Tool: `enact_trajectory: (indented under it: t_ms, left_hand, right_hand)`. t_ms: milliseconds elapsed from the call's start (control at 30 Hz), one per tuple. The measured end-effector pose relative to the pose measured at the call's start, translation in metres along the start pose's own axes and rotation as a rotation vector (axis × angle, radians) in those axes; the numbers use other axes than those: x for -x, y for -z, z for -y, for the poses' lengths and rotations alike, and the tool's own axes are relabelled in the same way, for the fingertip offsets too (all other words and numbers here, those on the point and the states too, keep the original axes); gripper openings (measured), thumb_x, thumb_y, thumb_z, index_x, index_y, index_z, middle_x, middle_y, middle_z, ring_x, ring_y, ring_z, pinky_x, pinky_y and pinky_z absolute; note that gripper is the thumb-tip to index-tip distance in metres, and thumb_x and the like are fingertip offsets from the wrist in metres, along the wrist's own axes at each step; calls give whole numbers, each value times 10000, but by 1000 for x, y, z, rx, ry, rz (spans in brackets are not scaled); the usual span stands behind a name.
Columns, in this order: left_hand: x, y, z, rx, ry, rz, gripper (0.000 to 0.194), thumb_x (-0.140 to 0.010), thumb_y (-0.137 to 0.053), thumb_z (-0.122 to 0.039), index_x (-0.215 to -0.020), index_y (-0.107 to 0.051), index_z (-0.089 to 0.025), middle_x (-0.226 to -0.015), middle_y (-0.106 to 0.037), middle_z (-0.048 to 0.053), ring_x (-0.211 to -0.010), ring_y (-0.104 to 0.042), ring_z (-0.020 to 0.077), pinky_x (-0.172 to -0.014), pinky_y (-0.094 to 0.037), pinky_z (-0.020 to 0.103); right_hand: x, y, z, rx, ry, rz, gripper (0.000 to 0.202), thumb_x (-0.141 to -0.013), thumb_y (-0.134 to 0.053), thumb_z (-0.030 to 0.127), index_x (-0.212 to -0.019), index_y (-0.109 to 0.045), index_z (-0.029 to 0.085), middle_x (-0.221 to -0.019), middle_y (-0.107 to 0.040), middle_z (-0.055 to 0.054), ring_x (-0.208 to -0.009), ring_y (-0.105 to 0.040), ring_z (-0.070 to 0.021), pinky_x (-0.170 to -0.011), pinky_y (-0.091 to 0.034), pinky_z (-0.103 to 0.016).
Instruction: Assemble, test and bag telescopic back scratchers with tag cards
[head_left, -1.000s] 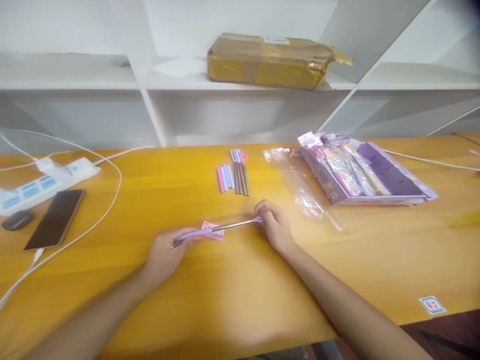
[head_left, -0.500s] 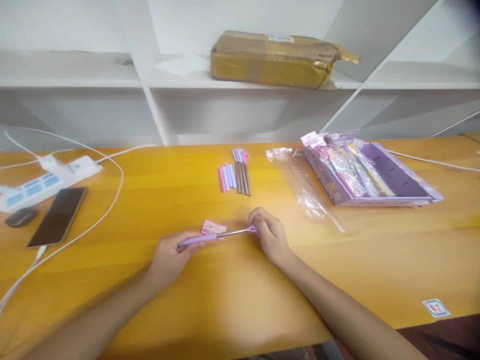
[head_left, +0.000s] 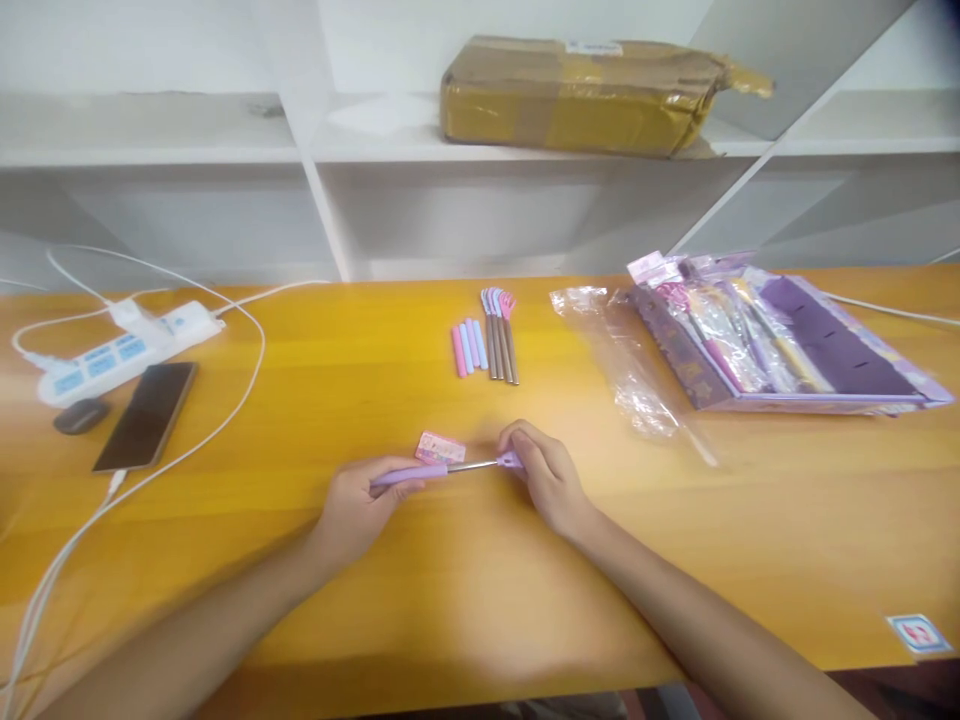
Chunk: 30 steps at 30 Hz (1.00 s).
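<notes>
My left hand [head_left: 366, 505] is closed round the purple handle of a small back scratcher [head_left: 471, 466], held nearly level just over the table. The fingers of my right hand [head_left: 546, 478] pinch its purple claw end, which they partly cover. A short stretch of metal rod shows between handle and claw. Just behind the handle lies a pink printed card [head_left: 440, 447]. Farther back, several metal rods with blue and pink claw heads [head_left: 501, 336] lie side by side. To their left is a row of loose pink, blue and purple handle sleeves [head_left: 469, 347].
At the right, a purple display box [head_left: 825, 403] holds bagged back scratchers, with a clear plastic bag [head_left: 637, 390] beside it. A phone [head_left: 146, 417], a power strip [head_left: 135, 350] and white cables occupy the left. A taped carton [head_left: 585, 100] sits on the shelf behind.
The bare rod between handle and claw looks slightly shorter, my hands a little closer together. Both hands keep their hold. The whole view has shifted, with things appearing farther right.
</notes>
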<state>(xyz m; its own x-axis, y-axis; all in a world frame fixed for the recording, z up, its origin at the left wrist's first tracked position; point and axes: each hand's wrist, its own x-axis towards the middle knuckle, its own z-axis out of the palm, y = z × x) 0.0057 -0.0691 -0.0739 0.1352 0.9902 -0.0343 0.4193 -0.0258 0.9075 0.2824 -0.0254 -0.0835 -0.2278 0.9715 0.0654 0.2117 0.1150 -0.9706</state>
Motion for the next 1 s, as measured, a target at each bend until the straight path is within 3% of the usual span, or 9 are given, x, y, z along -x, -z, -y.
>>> enact_trajectory:
  t_ms: [333,800,1000]
  left_hand:
    - [3,-6,-1,46,33,25,213,-953,-727,-434,-1096,-833,-318,-1054,-842,-19,-946,-792,176,-866,-626,245]
    - [8,-10,-2,-12,17,23,197,-942,-740,-430,-1069,-837,-314,-1000,-843,-19,-865,-790,166,-757,-617,233]
    - [7,-10,-1,47,32,24,208,-928,-749,-439,-1064,-837,-309,-1022,-845,-13,-901,-798,174,-812,-629,236]
  right_hand:
    - [4,0,4,-15,-22,57,440,-1100,-408,457,-820,-621,193,-751,-600,-24,-699,-542,-154,-619,-382,-277]
    - [12,-9,9,14,-11,58,458,-1105,-389,465,-796,-597,199,-709,-564,-11,-664,-514,-149,-634,-384,-278]
    - [11,-13,12,-99,-133,48,455,-1073,-425,540,-830,-601,198,-692,-513,5,-595,-453,-133,-548,-340,-269]
